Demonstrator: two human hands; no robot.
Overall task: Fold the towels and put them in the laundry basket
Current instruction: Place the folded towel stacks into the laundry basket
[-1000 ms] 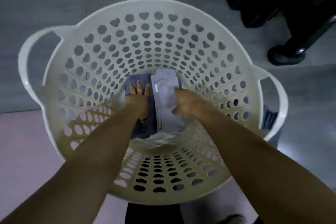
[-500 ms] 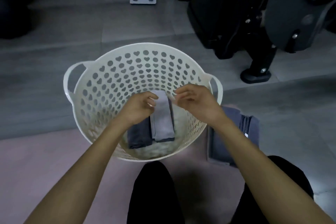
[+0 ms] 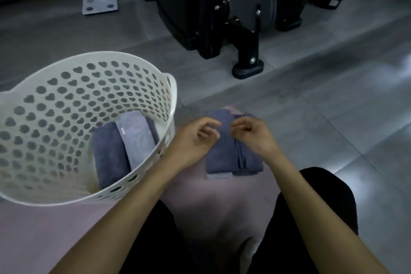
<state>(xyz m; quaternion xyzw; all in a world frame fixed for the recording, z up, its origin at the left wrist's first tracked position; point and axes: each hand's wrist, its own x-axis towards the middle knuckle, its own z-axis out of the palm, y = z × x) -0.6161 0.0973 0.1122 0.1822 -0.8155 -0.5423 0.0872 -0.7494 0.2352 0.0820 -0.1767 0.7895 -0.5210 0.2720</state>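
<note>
Hovering hands point(image 3: 195, 140) above towel stack point(image 3: 222, 158)

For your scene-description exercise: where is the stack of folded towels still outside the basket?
In the head view, the stack of folded towels lies on the floor right of the white basket, beneath both hands.

Two bare forearms reach forward from the lower edge, converging toward the middle; left hand point(image 3: 195, 138) palm partly turned up, fingers loosely curled, holding nothing; right hand point(image 3: 253, 133) close beside it, knuckles up, fingers likewise loosely bent and empty; the two hands near each other, fingertips not touching; legs in black below.
</note>
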